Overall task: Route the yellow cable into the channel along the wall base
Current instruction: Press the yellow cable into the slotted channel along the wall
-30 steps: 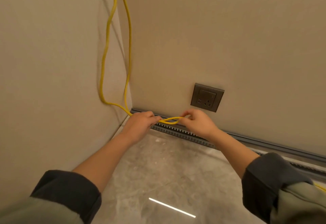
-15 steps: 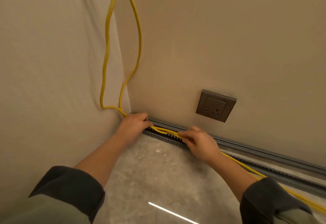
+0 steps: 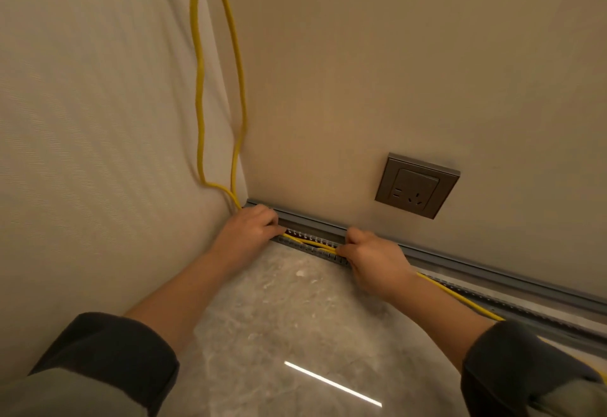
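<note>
Head view, down into a room corner. Yellow cable (image 3: 199,88): round, smooth-jacketed, slightly kinked, hanging in two strands down the corner, cut off by the top edge, drawn together low against the left wall (image 3: 82,120) and lost under the left hand (image 3: 253,227). Left hand knuckles-up at the corner end of the channel (image 3: 492,280), fingers curled down over the cable, fingertips hidden in the trough, firmness of grip hard to judge. Between the hands, a short yellow run lying in the open trough among small, evenly spaced comb-like teeth; number of strands there hard to make out. Right hand (image 3: 374,259) farther along, fingers curled, pinching the cable at the channel's front lip. Past it, a single strand along the lower part of the channel, vanishing behind the right sleeve (image 3: 512,360).

Channel long, straight, grey and metallic-looking, at the foot of the back wall (image 3: 394,55). Both walls matte beige, the left with a fine woven grain. Socket (image 3: 417,186) a square, dark grey-brown plate above the right hand. Floor (image 3: 262,318) polished, marbled grey, with a thin white streak of reflected light (image 3: 331,383). Dark cuffs over pale fabric, cropped by the bottom edge.
</note>
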Demonstrator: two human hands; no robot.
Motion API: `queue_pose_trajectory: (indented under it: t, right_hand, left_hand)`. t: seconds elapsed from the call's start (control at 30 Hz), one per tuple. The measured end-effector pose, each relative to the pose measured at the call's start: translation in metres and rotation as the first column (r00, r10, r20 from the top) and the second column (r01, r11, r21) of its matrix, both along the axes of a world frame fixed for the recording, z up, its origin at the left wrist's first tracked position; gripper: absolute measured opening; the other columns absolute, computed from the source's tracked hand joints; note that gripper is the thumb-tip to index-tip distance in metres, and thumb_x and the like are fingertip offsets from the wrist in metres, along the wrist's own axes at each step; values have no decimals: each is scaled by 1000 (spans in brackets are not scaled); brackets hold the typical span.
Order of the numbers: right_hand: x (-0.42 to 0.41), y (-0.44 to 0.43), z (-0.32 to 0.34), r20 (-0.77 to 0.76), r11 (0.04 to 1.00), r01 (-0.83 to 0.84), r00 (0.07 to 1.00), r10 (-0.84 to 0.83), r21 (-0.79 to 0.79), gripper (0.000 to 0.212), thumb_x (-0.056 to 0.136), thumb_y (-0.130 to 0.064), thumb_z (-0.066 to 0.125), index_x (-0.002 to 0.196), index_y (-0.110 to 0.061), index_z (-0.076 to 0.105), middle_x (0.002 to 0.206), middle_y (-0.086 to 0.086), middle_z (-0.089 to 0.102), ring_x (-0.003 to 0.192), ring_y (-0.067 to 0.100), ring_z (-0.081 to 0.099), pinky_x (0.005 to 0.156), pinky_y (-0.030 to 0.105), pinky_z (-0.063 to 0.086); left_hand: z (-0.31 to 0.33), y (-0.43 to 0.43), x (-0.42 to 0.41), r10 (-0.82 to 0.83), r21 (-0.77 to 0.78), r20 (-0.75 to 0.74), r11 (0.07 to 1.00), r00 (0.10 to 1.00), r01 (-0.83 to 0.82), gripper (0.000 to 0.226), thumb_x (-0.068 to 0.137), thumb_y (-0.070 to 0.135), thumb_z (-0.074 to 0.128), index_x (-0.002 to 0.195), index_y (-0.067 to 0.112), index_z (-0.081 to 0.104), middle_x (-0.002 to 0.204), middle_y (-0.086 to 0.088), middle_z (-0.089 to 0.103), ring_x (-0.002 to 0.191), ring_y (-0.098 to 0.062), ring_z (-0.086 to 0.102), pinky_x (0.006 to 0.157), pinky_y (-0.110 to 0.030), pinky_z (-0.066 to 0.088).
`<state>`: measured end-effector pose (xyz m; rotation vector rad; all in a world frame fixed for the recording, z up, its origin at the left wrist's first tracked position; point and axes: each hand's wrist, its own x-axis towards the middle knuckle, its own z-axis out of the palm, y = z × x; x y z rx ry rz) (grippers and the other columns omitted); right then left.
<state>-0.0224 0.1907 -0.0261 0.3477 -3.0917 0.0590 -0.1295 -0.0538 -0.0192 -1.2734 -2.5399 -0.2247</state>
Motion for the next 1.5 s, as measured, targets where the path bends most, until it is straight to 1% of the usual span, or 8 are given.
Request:
queue_pose_trajectory:
  t: [0.27,0.43,0.6,0.93,1.03,1.3,1.4,1.5]
  right_hand:
    - [2,-5,1,-84,955,199,971,-222,-219,28,91,-19,51,107,-29,72,102,-7,62,101,18,51,67,30,46]
    - [11,-4,-2,-93,990,93,990,-103,-103,33,90,-19,49,115,-27,68,102,-2,62,99,22,51,70,32,41]
    - [44,24,-1,-136,996,-46,990,36,-71,36,74,-18,75,109,-23,71,99,-2,66,86,23,62,59,30,48]
    - [76,50,7,-175,989,148,974,-146,-1,20,61,-15,84,79,-19,76,71,1,65,68,27,63,47,28,46]
    - [73,46,4,-121,979,203,972,-203,-8,17,74,-13,73,90,-17,77,83,3,68,83,28,61,60,33,48]
    - [69,42,-13,-118,947,320,939,-322,-34,26,88,-22,53,108,-26,68,104,-1,60,105,24,54,80,33,34]
    - [73,51,-8,-96,950,291,949,-301,-111,25,86,-27,53,103,-27,72,93,1,67,93,26,61,74,32,38]
    - [86,59,-4,-72,902,272,947,-312,-336,27,76,-13,61,97,-23,75,90,3,72,85,26,65,71,32,47]
  left_hand:
    - [-20,-2,25,229,0,-20,974,973,-229,33,63,8,79,95,14,75,90,-4,70,81,-25,68,58,-29,55]
    - [-25,5,20,327,-55,-17,943,945,-327,22,87,36,60,96,18,67,93,-1,64,89,-22,62,63,-34,49]
    - [-31,6,14,337,-111,-35,934,941,-339,29,93,45,48,94,19,61,95,-1,61,94,-22,57,68,-35,47]
    - [-8,47,23,520,-300,15,817,854,-492,55,95,57,29,113,15,59,113,-6,58,103,-25,55,73,-33,45]
    - [2,61,31,562,-372,-2,767,827,-522,43,98,47,35,115,14,58,114,-7,58,103,-26,58,73,-33,45]
    - [-3,134,91,-22,-88,205,995,979,41,33,91,35,50,121,26,60,113,3,58,111,-18,50,86,-35,44]
    - [-11,156,105,24,-100,239,995,971,0,29,91,37,51,113,25,64,107,5,62,111,-15,49,80,-34,47]
    - [-11,161,112,30,-242,40,970,999,-19,21,74,42,71,76,22,74,71,6,67,84,-13,61,53,-26,46]
